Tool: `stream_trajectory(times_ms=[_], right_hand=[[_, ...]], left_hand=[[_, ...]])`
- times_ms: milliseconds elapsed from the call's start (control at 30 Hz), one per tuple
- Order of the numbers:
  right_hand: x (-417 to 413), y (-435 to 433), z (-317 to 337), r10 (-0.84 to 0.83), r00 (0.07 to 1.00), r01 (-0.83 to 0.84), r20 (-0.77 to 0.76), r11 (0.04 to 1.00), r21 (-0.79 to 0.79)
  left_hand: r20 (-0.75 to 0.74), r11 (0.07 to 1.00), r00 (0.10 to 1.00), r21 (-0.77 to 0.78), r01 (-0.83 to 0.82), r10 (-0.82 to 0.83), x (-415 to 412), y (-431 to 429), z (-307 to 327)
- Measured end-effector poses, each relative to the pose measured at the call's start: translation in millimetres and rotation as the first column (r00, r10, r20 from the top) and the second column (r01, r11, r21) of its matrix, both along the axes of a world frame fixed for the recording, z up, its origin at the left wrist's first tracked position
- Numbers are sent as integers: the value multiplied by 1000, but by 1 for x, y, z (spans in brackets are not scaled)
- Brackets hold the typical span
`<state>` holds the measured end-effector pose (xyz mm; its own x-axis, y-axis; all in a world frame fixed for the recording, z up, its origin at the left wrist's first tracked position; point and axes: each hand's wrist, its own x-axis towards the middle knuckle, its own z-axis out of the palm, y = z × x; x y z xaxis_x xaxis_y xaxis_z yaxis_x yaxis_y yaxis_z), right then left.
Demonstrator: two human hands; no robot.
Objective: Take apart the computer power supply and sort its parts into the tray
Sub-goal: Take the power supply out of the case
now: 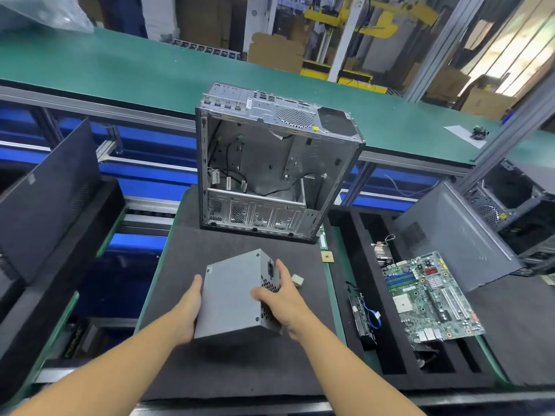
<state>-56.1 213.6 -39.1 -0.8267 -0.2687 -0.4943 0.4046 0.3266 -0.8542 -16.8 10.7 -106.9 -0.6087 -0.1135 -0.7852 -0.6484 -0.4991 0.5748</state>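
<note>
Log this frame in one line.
PSU: held over mat, unopened | left hand: holds left side | right hand: grips vent end | tray: holds motherboard

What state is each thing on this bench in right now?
Power supply: cover on, held off the mat.
Left hand: grips the power supply's left side.
Right hand: grips its vented end.
Computer case: side open, standing on the mat.
Circuit board: lying across the tray.
Grey panel: propped at a tilt beside the tray.
</note>
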Motion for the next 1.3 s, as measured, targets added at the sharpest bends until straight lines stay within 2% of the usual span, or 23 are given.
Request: stream_trajectory(times_ms=[100,200,333,400,500,567,633,700,733,933,1100,1200,1300], right_hand=[[4,0,-12,15,997,-5,72,989,-147],[6,3,-16,50,996,-31,69,968,-250],[-2,12,-8,81,996,-63,39,937,-342],[-6,20,-5,113,993,-97,21,925,-368],[-12,35,-10,118,992,-94,38,917,-389],[-13,43,-17,76,996,-52,49,925,-377],[-14,48,-24,30,998,-12,49,944,-329],[-15,52,-34,5,999,10,52,959,-283],[-15,53,-37,-8,998,24,58,963,-269],[-21,54,-42,-56,989,85,135,971,-222],[-27,57,-40,112,987,-111,116,994,-16],[-28,56,-41,129,984,-137,125,989,56],[-28,53,-41,92,987,-101,132,993,65]], left_hand=[[0,983,1000,181,-1,1,9,-16,2],[-71,952,997,306,15,7,11,-17,10],[-164,903,968,417,-107,191,1,-14,29],[-243,872,917,453,-182,317,-8,-16,41],[-315,808,791,478,-345,524,-26,-19,64],[-369,816,737,378,-438,567,-35,-19,75],[-424,853,749,133,-504,509,-37,-16,74],[-456,876,802,-91,-473,386,-31,-9,65],[-471,882,816,-149,-448,335,-28,-4,57],[-477,910,840,-170,-379,261,-35,0,25],[-394,943,907,-220,-248,147,-41,-3,4],[-294,939,952,-343,-21,-86,-40,3,1],[-225,882,897,-381,278,-380,-31,15,4]])
